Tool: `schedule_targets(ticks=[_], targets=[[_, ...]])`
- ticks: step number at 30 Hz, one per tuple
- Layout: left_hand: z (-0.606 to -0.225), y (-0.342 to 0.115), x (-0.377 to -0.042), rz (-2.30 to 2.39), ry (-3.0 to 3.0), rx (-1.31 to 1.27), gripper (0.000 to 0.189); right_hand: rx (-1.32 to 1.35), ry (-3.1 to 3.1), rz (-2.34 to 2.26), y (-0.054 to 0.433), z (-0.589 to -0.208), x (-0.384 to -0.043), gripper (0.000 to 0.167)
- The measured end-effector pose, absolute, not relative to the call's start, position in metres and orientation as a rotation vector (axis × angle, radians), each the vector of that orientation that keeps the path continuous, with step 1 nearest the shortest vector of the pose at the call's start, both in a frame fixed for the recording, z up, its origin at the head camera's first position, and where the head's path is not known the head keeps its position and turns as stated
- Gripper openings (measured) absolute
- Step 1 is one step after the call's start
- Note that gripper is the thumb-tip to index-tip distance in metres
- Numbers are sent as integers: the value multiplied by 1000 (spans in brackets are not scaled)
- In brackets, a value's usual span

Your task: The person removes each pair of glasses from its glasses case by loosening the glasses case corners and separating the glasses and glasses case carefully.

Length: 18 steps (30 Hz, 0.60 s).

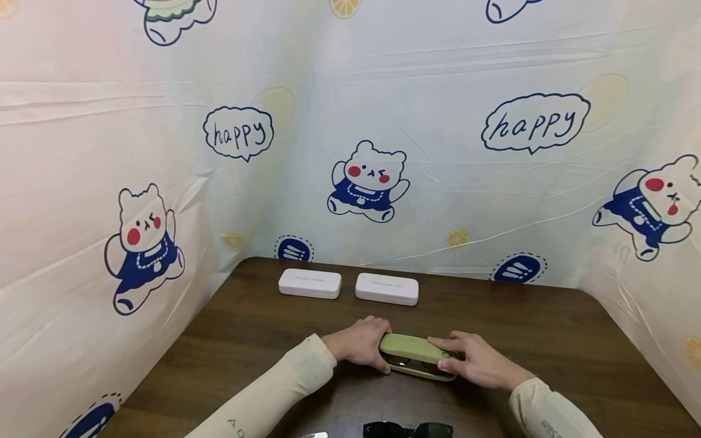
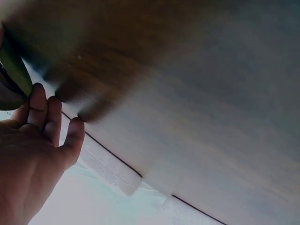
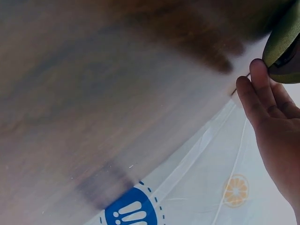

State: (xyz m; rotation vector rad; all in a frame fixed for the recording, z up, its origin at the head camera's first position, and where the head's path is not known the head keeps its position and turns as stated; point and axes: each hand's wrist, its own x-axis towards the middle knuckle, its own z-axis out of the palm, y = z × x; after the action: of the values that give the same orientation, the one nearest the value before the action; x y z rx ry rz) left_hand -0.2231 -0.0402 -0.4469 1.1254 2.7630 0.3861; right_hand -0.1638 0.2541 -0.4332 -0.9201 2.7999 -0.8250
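A green glasses case (image 1: 409, 346) lies on the table, its lid parted a little along the side facing me. In the gap show the lenses of a pair of glasses (image 1: 401, 361). My left hand (image 1: 358, 342) grips the case's left end, with the thumb at the front edge. At the right end my right hand (image 1: 481, 361) holds the case, fingers over the lid and thumb at the front. Each wrist view catches only a corner of the green case (image 2: 14, 75), at the fingertips of that hand.
Two white cases (image 1: 310, 284) (image 1: 386, 289) stand side by side at the back of the brown table (image 1: 246, 340). Black sunglasses (image 1: 408, 430) lie at the near edge, partly cut off by the frame. A printed cloth (image 1: 449, 182) hangs behind and at both sides.
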Motion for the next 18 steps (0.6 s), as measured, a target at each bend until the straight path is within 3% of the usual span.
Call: schedule_targets(ticks=[18], targets=[[-446, -39, -225, 403, 2770, 1094, 75, -881, 2679, -1043, 259, -424, -173, 43]])
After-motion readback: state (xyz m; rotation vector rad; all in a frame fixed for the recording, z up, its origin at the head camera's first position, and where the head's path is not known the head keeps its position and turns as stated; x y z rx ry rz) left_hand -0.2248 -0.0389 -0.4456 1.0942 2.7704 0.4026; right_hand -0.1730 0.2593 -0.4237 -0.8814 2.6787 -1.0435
